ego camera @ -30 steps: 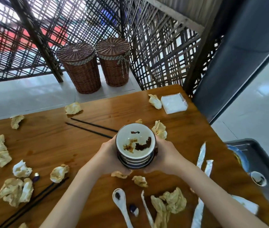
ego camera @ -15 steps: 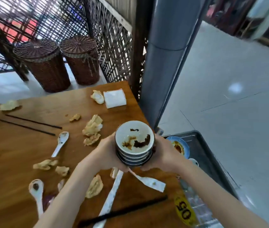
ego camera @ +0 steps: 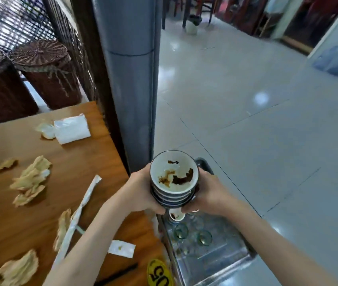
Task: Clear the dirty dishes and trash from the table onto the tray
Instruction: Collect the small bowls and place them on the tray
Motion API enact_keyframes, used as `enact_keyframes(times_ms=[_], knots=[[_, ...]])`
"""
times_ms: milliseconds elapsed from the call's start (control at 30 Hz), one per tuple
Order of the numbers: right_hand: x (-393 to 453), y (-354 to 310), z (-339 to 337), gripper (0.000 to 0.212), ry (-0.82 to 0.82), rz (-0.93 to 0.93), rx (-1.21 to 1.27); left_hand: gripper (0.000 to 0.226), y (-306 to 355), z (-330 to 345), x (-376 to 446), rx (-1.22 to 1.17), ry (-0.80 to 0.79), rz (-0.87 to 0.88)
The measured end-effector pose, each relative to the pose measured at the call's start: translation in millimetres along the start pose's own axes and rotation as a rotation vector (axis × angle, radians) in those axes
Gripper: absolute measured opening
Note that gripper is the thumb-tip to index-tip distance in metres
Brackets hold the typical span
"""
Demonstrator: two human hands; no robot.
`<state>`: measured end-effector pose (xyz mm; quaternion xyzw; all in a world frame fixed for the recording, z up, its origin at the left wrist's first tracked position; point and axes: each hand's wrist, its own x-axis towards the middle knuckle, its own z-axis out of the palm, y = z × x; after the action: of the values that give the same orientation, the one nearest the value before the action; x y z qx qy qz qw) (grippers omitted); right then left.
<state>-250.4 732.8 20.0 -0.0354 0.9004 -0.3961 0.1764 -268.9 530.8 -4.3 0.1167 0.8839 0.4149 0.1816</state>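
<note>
I hold a stack of bowls (ego camera: 174,178) between both hands, my left hand (ego camera: 141,189) curled round its left side and my right hand (ego camera: 209,193) curled round its right side. The top bowl is white inside with dark brown sauce smeared across its bottom. The stack hangs in the air past the desk's edge, over the near end of the tray (ego camera: 244,256).

Just below my hands, inside the tray, stands a small cup (ego camera: 176,216), and nearer to me two green-rimmed glasses (ego camera: 204,238) sit on its wet metal floor.

To the left of my left hand lies the wooden desk (ego camera: 106,153), strewn with crumpled napkins (ego camera: 30,178), a long white paper sleeve (ego camera: 81,205) and a small white paper scrap (ego camera: 121,248). Under my left forearm a yellow number tag (ego camera: 160,274) sits at the desk's corner. Farther off, a white tissue pack (ego camera: 72,129) lies near the desk's far edge. Beyond it stand two wicker baskets (ego camera: 46,73), and straight ahead of my hands rises a grey pillar (ego camera: 131,79).
</note>
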Motion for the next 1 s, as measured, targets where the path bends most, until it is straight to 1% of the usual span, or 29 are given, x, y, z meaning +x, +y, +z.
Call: enact_keyframes(times_ms=[133, 200, 333, 500, 667, 867, 1000], knots=[[11.0, 29.8, -17.0, 0.081, 0.028, 0.019, 0.011, 0.101, 9.6, 16.1, 32.4, -0.018, -0.022, 0.042], [19.3, 47.4, -24.4, 0.08, 0.035, 0.025, -0.009, 0.101, 13.3, 27.1, 49.9, -0.012, -0.032, 0.034], [37.7, 85.3, -37.9, 0.084, 0.04, 0.058, 0.0, 0.092, 18.5, 55.5, 80.6, 0.004, -0.036, 0.005], [68.0, 139.0, -56.5, 0.081, -0.023, 0.002, -0.008, 0.095, 19.5, 97.5, 116.8, -0.021, 0.032, -0.068], [102.9, 195.6, -72.9, 0.085, -0.091, -0.045, -0.035, 0.101, 14.3, 143.9, 154.5, 0.001, 0.122, -0.119], [149.5, 252.3, -73.4, 0.082, -0.114, -0.099, -0.128, 0.083, -9.9, 185.6, 198.4, 0.076, 0.204, -0.158], [179.3, 276.9, -66.7, 0.085, -0.13, -0.139, -0.107, 0.083, -30.4, 197.2, 226.1, 0.121, 0.202, -0.154]])
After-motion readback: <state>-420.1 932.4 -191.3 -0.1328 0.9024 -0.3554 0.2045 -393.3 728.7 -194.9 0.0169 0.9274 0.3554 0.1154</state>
